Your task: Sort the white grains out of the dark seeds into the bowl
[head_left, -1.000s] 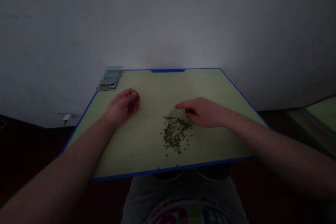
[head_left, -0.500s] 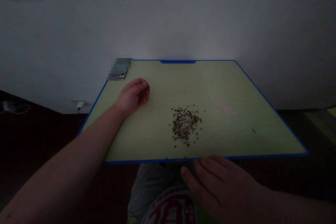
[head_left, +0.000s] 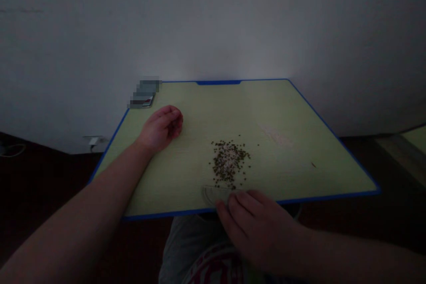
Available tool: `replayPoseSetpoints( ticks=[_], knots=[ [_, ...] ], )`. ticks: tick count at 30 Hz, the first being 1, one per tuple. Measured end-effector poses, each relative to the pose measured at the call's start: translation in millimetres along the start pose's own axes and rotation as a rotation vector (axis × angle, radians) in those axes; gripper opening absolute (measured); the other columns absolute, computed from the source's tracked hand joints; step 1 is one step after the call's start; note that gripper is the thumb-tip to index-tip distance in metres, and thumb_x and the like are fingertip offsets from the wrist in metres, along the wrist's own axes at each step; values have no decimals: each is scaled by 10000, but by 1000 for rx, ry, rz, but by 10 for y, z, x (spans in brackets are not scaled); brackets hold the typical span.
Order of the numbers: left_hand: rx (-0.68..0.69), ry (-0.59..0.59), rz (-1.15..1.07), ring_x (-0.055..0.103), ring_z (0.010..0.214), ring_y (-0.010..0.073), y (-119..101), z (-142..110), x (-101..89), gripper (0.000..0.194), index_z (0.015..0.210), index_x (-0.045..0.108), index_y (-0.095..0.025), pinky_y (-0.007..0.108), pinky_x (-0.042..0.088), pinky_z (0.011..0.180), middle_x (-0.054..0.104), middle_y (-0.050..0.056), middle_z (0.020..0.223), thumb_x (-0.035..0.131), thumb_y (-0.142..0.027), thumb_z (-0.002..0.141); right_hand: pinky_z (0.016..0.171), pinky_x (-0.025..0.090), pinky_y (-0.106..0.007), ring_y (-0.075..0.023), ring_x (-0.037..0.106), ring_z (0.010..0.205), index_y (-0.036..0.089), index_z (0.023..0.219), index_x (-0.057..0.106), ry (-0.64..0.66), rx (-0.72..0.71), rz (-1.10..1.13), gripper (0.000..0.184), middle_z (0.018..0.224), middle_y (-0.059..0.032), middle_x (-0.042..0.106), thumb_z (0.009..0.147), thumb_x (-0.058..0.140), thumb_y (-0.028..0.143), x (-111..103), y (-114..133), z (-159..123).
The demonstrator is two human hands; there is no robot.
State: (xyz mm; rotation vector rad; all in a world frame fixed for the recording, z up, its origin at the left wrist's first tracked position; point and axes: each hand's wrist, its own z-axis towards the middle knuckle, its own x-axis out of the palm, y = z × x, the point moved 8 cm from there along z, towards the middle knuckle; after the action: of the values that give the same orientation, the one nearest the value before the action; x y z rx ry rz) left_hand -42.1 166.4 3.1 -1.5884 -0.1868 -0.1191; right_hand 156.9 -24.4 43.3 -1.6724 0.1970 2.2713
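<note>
A small heap of dark green and pale grains (head_left: 229,163) lies on a light green table with a blue rim (head_left: 253,198). My right hand (head_left: 258,226) is at the near edge, fingers closed on a small clear dish (head_left: 213,194) that sits just in front of the heap. My left hand (head_left: 162,127) rests on the table to the left of the grains, fingers curled inward, with nothing visible in it.
A small flat object (head_left: 143,96), blurred out, lies at the table's far left corner. A faint pale smear (head_left: 277,135) marks the table to the right of the grains. A white wall stands behind. The room is dim.
My right hand left the grains, dropped below the table edge, and has come back up to the near edge with the clear dish. The left hand has stayed put.
</note>
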Motion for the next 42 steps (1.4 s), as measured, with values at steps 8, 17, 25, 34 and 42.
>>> replayPoseSetpoints(
  ticks=[8,17,25,34,42],
  knots=[
    [-26,-15,-11,448,388,76,-28,-22,25,126,659,549,-180,193,294,333,536,-4,555,569,-211,780,720,498,-341,-207,609,771,60,1203,592,-12,267,-35,365,881,-110,705,893,404,95,-273,-876,-182],
    [-10,-12,-5,449,392,77,-33,-20,19,140,653,544,-184,193,299,340,532,-1,556,577,-219,784,818,493,-350,-232,652,906,99,1227,619,181,607,29,388,1008,-120,715,898,416,134,57,-1738,-160],
    [3,-27,-14,451,387,83,-38,-15,20,120,650,557,-176,193,299,330,535,0,540,557,-175,770,801,511,-322,-207,675,881,120,1191,646,105,572,174,365,996,-97,732,876,462,119,70,-1434,-48],
    [-16,-27,-8,453,381,85,-24,-11,16,127,665,541,-173,198,296,331,542,-2,539,537,-181,791,667,515,-284,-172,667,728,100,1111,665,-194,662,156,283,891,-75,739,879,510,147,-251,-1332,-363],
    [10,15,-21,459,391,89,-27,14,17,130,678,544,-172,192,306,329,555,-8,546,619,-244,756,606,503,-369,-234,596,690,9,1077,640,-150,218,-26,286,779,-111,680,855,484,99,-111,-525,-34]
  ],
)
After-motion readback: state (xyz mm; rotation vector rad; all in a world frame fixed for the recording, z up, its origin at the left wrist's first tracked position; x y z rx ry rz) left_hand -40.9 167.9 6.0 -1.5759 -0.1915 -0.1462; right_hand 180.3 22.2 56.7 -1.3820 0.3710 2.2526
